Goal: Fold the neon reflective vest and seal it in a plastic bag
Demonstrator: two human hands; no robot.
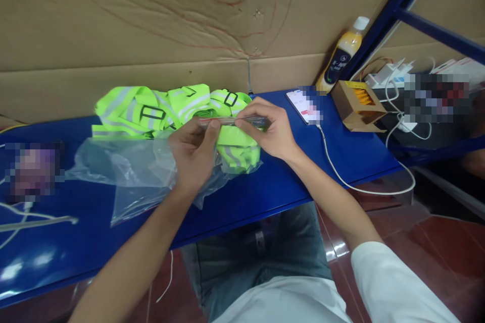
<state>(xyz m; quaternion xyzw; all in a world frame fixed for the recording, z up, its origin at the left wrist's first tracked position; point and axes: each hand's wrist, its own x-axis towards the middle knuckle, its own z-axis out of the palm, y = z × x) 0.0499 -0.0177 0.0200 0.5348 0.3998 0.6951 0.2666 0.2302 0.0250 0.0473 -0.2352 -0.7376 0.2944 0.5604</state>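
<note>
My left hand [195, 151] and my right hand [271, 128] both pinch the top edge of a clear plastic bag [238, 121], thumbs side by side along it. Inside the bag, hanging below my fingers, is a folded neon-yellow reflective strap bundle [238, 149]. Behind my hands lie more neon-yellow reflective straps [132, 106] with grey stripes and black buckles. Several flat, empty-looking clear bags [140, 181] lie to the left, partly under my left hand.
The blue table [280, 176] ends close to my lap, with a cardboard wall behind. At right are a phone [303, 106] on a white cable [337, 174], an orange drink bottle [341, 55] and an open cardboard box [358, 108]. A blurred-out device [34, 169] lies at left.
</note>
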